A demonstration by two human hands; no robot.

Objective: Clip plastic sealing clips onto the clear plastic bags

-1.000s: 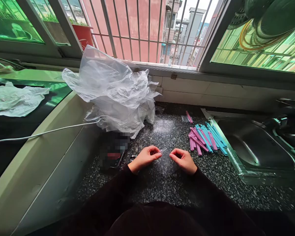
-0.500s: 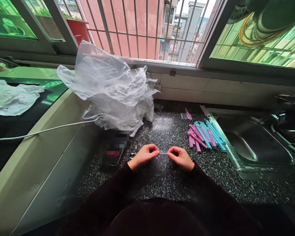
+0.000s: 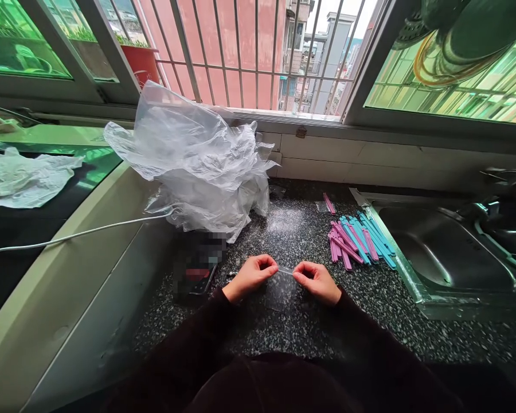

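Note:
Between my two hands a small clear plastic bag point(image 3: 282, 289) is held by its top edge, its see-through body hanging down over the speckled counter. My left hand point(image 3: 253, 276) pinches the edge's left end between thumb and fingers. At the right end my right hand point(image 3: 318, 280) pinches the same edge. Pink and blue plastic strips point(image 3: 361, 240) lie in a loose pile to the right of my right hand. Behind them, one pink strip point(image 3: 329, 203) rests by itself on a small clear packet.
A heap of crumpled clear plastic bags point(image 3: 202, 166) stands at the back left. In front of it lies a blurred-out dark phone point(image 3: 200, 267), with a white cable point(image 3: 90, 230) running left nearby. A metal sink point(image 3: 447, 246) is set into the speckled counter point(image 3: 284, 338) on the right.
The edge between my hands now slopes slightly down to the right. Both hands keep their pinch in nearly the same place, and the whole view has shifted a little.

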